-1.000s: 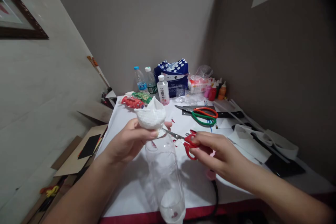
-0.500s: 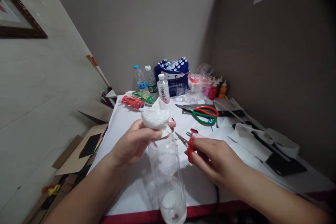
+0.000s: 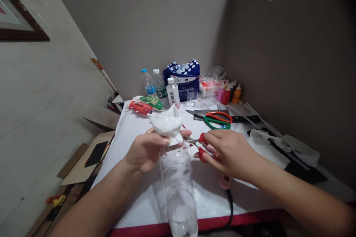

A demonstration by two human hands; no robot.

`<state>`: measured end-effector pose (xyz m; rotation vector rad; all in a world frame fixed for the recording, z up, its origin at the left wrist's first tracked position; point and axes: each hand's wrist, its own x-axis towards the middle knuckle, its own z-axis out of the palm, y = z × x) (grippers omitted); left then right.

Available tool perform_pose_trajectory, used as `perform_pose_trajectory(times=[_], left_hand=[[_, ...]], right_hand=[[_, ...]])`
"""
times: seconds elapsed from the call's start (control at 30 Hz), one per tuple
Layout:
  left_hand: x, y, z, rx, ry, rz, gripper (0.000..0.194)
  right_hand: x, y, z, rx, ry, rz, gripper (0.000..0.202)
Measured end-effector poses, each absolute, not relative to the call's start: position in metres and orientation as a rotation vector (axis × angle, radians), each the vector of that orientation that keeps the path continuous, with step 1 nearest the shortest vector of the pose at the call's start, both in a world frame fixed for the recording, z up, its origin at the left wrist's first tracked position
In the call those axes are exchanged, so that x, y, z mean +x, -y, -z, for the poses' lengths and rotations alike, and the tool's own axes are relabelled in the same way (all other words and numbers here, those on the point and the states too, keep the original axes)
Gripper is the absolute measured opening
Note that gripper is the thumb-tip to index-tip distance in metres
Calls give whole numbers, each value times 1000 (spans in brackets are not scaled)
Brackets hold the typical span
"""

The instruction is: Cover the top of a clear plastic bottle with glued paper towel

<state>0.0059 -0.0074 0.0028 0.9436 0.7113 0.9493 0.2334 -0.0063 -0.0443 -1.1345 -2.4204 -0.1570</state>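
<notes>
My left hand [image 3: 144,149] is closed around the upper end of a clear plastic bottle [image 3: 178,185], which slants down toward me. A white, wrinkled, cup-like piece [image 3: 168,124] with a pointed tip sits at that end, my left thumb pressing on its lower edge. My right hand [image 3: 229,152] grips a small pair of scissors [image 3: 201,146] by its red handles. The handles are spread, and the blades reach the lower right edge of the white piece. Whether the blades have material between them is too small to tell.
Behind lie large scissors with orange and green handles [image 3: 218,120], beside a black-handled knife [image 3: 244,119]. Drink bottles [image 3: 172,94], a blue bag [image 3: 182,81] and paint bottles [image 3: 226,94] line the back. A pink tool with a black cord [image 3: 224,182] lies below my right hand.
My right hand has moved left and slightly up, bringing the scissors to the white piece's edge, and the handles are spread wider. The pink tool has come into fuller view.
</notes>
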Motion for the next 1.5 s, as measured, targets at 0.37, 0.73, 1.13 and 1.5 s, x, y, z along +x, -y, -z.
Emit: perform_pose_trajectory(times=[0.37,0.73,1.13,1.5], left_hand=[[9,8,6,849,-648,-911,39],[14,8,10,768,-646,-898,41],[17,10,7,685,-626,-902,41],[20,10,8,620,-663,-888,43]], right_hand=[[230,1,45,-1003,2422,195,17],[231,-1,45,-971,2398,314,16],[239,-8,47,-955,2387,408,19],[236,-12,49,-835,2346,440,19]])
